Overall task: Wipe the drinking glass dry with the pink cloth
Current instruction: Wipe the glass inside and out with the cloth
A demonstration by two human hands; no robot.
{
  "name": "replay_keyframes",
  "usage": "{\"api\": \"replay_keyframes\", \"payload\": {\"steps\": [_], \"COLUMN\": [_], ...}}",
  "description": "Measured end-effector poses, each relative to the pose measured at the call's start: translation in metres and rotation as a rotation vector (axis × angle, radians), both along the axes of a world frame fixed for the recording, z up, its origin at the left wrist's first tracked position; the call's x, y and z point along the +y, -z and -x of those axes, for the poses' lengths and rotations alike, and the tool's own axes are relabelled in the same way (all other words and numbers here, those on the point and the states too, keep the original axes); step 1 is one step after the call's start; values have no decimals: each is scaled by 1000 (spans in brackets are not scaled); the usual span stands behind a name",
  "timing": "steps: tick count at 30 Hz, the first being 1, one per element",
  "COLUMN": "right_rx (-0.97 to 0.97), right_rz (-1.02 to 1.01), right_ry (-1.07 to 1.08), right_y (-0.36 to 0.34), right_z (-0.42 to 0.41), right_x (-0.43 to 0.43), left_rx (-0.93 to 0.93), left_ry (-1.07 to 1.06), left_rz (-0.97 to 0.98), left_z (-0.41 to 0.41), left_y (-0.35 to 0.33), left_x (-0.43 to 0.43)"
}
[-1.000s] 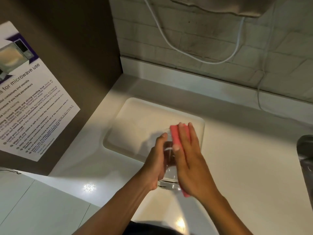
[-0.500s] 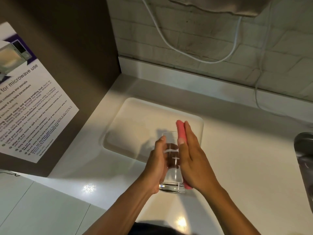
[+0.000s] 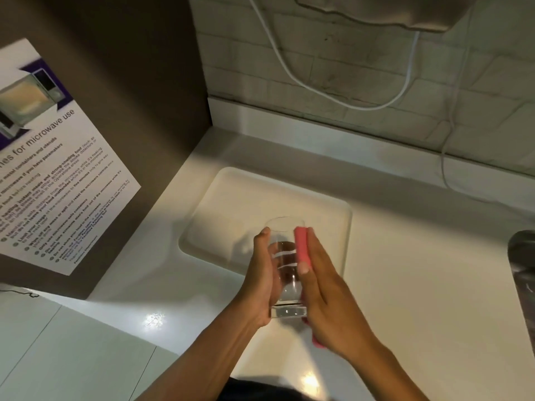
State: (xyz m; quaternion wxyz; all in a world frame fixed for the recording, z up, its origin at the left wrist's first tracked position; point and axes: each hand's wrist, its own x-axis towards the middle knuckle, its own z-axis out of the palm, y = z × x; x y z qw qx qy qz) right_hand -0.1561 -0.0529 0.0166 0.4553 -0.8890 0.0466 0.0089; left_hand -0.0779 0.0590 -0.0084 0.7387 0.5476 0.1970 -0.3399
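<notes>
A clear drinking glass (image 3: 285, 256) is held above the white counter, tilted with its mouth pointing away from me. My left hand (image 3: 262, 280) grips its left side. My right hand (image 3: 325, 293) lies flat along the glass's right side and presses the pink cloth (image 3: 302, 244) against it. The cloth shows as a narrow strip by my fingertips and again as a corner below my palm; the part between is hidden by the hand.
A white tray (image 3: 231, 198) lies on the counter (image 3: 419, 299) behind the glass. A brown panel with a microwave-use notice (image 3: 55, 160) stands at the left. White cables (image 3: 289, 68) hang on the tiled wall. A dark metal object (image 3: 522, 264) sits at the right edge.
My right hand with the cloth has slid from over the top of the glass round to its right side. More of the glass now shows.
</notes>
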Motion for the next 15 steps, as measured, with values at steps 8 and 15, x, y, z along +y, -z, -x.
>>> {"api": "replay_keyframes", "payload": {"steps": [8,15], "right_rx": [25,12], "right_rz": [-64,80], "right_ry": [63,-117], "right_y": [-10,-5], "right_z": [-19,0], "right_x": [-6,1], "left_rx": [6,-18], "left_ry": [45,33], "left_rz": [-37,-21], "left_z": [10,-5], "left_y": [-4,0], "left_x": [-3,4]}}
